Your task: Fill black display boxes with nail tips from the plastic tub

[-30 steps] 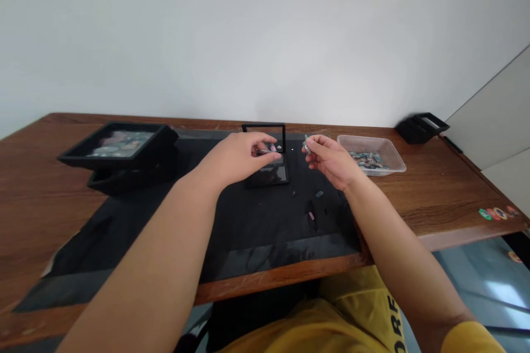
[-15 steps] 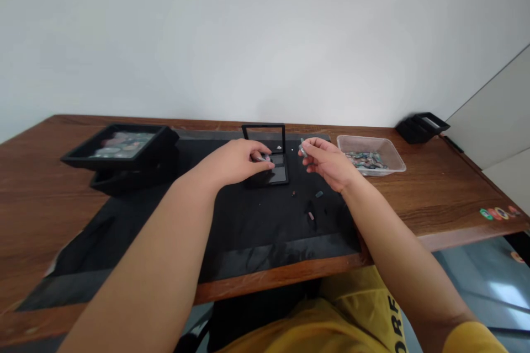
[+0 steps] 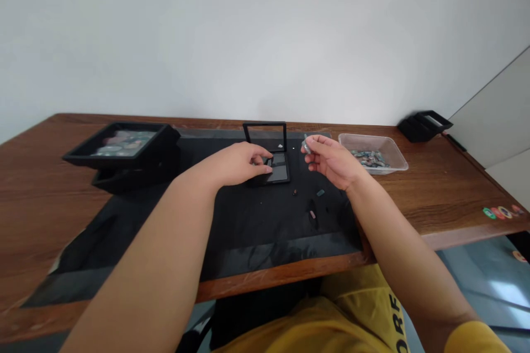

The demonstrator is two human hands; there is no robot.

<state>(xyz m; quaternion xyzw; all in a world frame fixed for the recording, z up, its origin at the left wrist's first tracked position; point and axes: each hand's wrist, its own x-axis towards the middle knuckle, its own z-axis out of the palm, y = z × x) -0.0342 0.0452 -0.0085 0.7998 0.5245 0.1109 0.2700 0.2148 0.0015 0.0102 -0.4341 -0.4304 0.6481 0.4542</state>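
My left hand is over the left side of a small black box, its thumb and index finger apart and no piece visible between them. The box's framed lid stands upright at the back, with a small white speck at its lower right. Right of the box, my right hand is raised above the mat, pinching a small grey-green stone piece between thumb and fingers. Below it on the mat lie a green piece, a pink piece and a tiny reddish piece.
A clear plastic tub of many small stone pieces stands right of my right hand. Black framed boxes are stacked on the left, and more black boxes stand at the far right. A black mat covers the table's middle.
A small purplish piece that showed in my left fingers is no longer visible there, and the thumb and index finger are wider apart. My right hand still pinches its piece, nearly unmoved.
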